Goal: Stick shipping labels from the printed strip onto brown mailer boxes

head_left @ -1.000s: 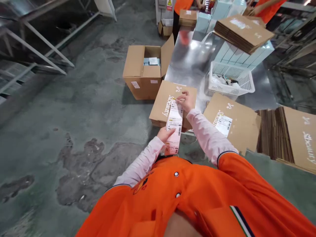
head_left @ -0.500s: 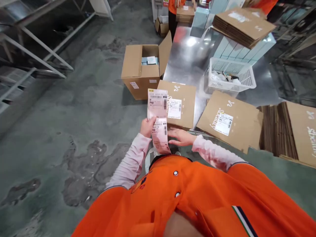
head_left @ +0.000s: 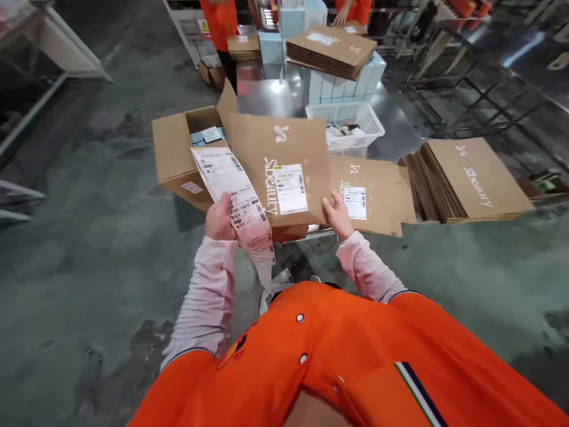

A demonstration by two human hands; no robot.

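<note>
In the head view, my left hand (head_left: 220,218) is closed on a strip of printed shipping labels (head_left: 242,204) that hangs down toward my waist. My right hand (head_left: 338,214) pinches the lower right corner of a flat brown cardboard box (head_left: 299,139), which is tilted up off the metal table. White lettering and a stuck-on shipping label (head_left: 291,188) show on its face. Its left side lies behind the label strip. Just right of my right hand lies another flat labelled cardboard box (head_left: 382,184), partly covered by the raised one.
An open carton (head_left: 171,148) with light-blue boxes inside stands at the left. On the metal table (head_left: 262,98) are a white plastic basket (head_left: 371,121) and stacked cardboard (head_left: 331,47). More flattened boxes (head_left: 480,181) lie at the right. Co-workers in orange stand at the far end.
My right hand has moved from beside the labels to the flat box's corner and raised the box. The label strip now tilts leftward in my left hand. The view has turned right.
</note>
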